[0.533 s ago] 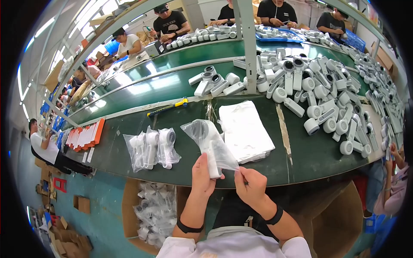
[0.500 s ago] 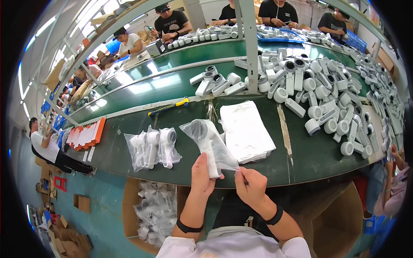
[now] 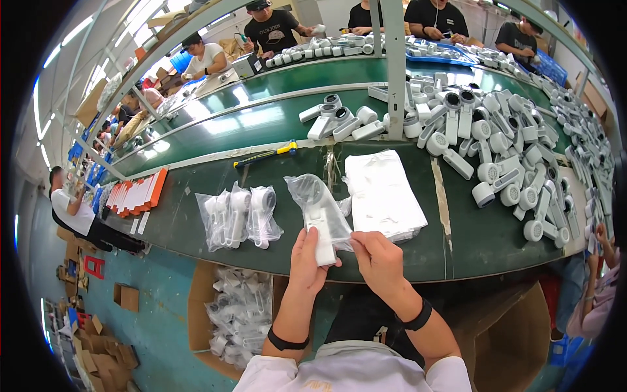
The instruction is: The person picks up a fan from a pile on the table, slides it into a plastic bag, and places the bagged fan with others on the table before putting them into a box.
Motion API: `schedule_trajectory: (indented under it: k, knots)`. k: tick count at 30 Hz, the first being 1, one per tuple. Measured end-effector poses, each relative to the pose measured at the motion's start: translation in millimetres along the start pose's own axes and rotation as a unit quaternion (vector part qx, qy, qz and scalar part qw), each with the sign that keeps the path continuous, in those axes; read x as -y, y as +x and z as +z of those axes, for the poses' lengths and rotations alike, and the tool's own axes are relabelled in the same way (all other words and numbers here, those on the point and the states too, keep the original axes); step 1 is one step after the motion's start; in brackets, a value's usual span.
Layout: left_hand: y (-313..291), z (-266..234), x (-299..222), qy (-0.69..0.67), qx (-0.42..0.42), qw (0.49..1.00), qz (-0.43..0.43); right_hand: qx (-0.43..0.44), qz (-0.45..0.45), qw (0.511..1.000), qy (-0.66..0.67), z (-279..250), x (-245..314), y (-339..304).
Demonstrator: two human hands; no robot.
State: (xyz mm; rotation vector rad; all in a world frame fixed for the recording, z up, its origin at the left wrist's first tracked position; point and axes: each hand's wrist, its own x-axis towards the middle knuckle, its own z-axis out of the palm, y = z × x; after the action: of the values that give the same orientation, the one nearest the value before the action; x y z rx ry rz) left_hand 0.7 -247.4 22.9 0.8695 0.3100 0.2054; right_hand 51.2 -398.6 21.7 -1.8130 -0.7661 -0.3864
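Observation:
In my left hand [image 3: 307,264], fingers closed round its handle end, is a white handheld fan [image 3: 319,225] with a round head. The head points away from me, inside a clear plastic bag [image 3: 337,227]. My right hand [image 3: 382,261] pinches the bag's loose edge to the right of the handle, fingers closed. Beyond and to the right lies a stack of white plastic bags [image 3: 382,196]. Left of my hands, several bagged fans [image 3: 238,215] lie side by side on the dark green bench [image 3: 294,153].
A large heap of unbagged fans [image 3: 503,150] covers the right of the bench. A yellow-and-black hammer [image 3: 266,154] lies near the back edge, with orange-and-white pieces [image 3: 137,193] at left. Below stands a carton of bagged fans [image 3: 199,313]. Several people work across the conveyor [image 3: 196,124].
The view has shifted slightly, moving the bench rightward. My right hand has drawn the bag's loose edge nearer the fan's handle. My left hand keeps its hold.

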Motion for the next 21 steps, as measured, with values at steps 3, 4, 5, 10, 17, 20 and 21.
schedule_trajectory:
  k: [3, 4, 5, 10, 17, 20, 21]
  knots:
    - [3, -1, 4, 0.014, -0.049, 0.999, 0.019, -0.102, -0.069, 0.992, -0.021, 4, 9, 2]
    - [4, -4, 5, 0.001, -0.062, 0.998, 0.026, -0.128, -0.099, 0.987, 0.000, 5, 11, -3]
    - [3, -5, 5, -0.012, -0.076, 0.997, 0.033, -0.153, -0.128, 0.980, 0.021, 6, 14, -8]
    - [3, -2, -2, -0.021, -0.054, 0.998, 0.028, -0.096, 0.067, 0.983, 0.139, 9, 26, -27]
    - [-3, 10, 11, -0.035, 0.018, 0.998, 0.052, -0.031, 0.242, 0.949, 0.202, 26, 17, -6]
    - [-4, 12, 8, -0.033, 0.024, 0.998, 0.043, -0.105, 0.222, 0.917, 0.314, 35, 14, -15]
    - [-4, 12, 8, -0.035, 0.021, 0.998, 0.047, -0.104, 0.222, 0.917, 0.313, 35, 14, -19]
